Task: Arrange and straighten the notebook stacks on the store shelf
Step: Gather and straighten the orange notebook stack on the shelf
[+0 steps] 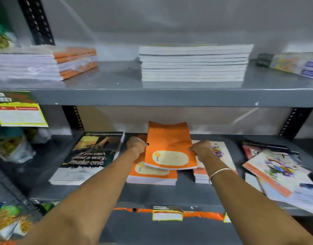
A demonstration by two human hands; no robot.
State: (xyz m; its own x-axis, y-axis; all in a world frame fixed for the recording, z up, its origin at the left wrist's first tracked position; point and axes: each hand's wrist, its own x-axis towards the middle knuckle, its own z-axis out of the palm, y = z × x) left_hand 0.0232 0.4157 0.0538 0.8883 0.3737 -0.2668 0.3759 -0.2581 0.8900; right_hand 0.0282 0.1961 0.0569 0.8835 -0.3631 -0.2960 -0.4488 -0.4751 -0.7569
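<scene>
I hold an orange notebook bundle (167, 144) lifted and tilted above a low stack of matching orange notebooks (152, 175) on the lower shelf (161, 195). My left hand (137, 145) grips its left edge and my right hand (201, 149) grips its right edge. To the left lies a dark-covered notebook stack (88, 156) with white lettering. Behind my right wrist sits a floral-cover stack (218, 151). A skewed, fanned pile of floral notebooks (277, 170) lies at the right, overhanging the shelf's front edge.
The upper shelf (116, 96) carries a tall white-edged notebook stack (193, 62), a plastic-wrapped orange and white stack (40, 62) at left and a packet (297, 64) at right. Black slotted uprights (37, 20) frame the shelves. Price labels (167, 213) hang on the shelf fronts.
</scene>
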